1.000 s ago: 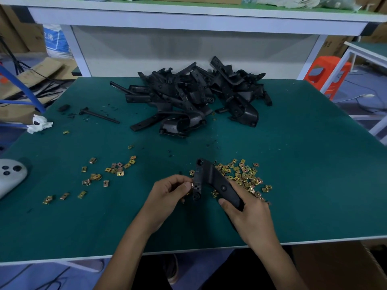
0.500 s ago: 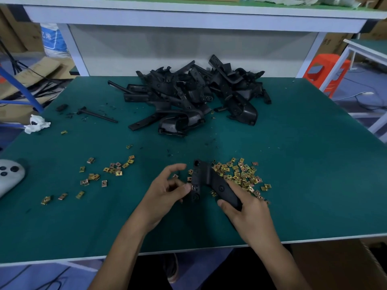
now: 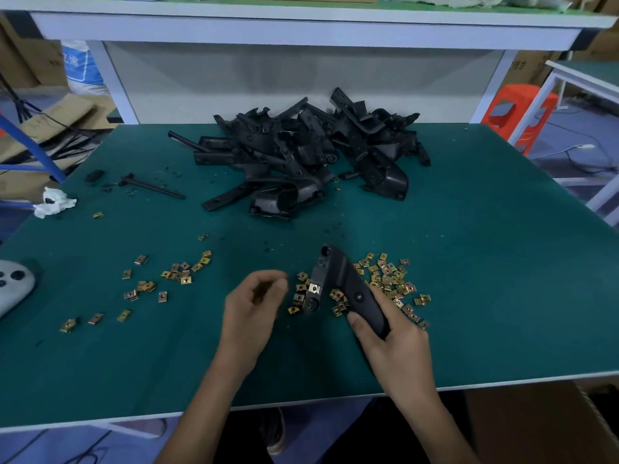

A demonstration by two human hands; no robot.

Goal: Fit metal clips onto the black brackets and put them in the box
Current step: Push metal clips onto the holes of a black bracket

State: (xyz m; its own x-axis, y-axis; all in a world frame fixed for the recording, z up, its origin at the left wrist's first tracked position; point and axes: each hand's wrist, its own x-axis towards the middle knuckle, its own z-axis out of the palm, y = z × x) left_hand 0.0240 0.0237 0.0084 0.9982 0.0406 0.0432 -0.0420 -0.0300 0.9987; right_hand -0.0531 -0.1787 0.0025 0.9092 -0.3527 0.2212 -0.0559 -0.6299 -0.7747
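**Bracket in Right Hand, One Clip Seated**

Grips the lower end of a black bracket [image 3: 348, 284] with the right hand [image 3: 393, 336], thumb and fingers curled round it. Holds it tilted, upper end raised off the green table [image 3: 485, 262] and pointing away, above the near middle of the surface. Shows one metal clip [image 3: 314, 289] seated on the bracket's left edge, about midway down, silvery against the black plastic.

Carries the left hand [image 3: 251, 306] just beside the bracket on its left, apart from it, fingers loosely curled toward the thumb. Cannot tell through the blur whether anything is pinched there.

Under and to the right of the bracket, a dense patch of loose clips [image 3: 390, 279], brass-coloured, flat on the table. Further left, a thinner spread of scattered clips [image 3: 177, 275], well apart from the first patch. At the far middle, a heap of brackets [image 3: 301, 155], black and tangled, reaching nearly to the table's back edge. Near the far left corner, a thin black rod [image 3: 150, 187], and by the edge a crumpled white tissue [image 3: 53, 202]. At the left edge, partly out of view, a grey controller [image 3: 13, 286] with round buttons. Below the table's near right corner, a brown cardboard box [image 3: 522, 426], only partly visible. Beyond the right side, an orange stool [image 3: 512, 112] on the floor.
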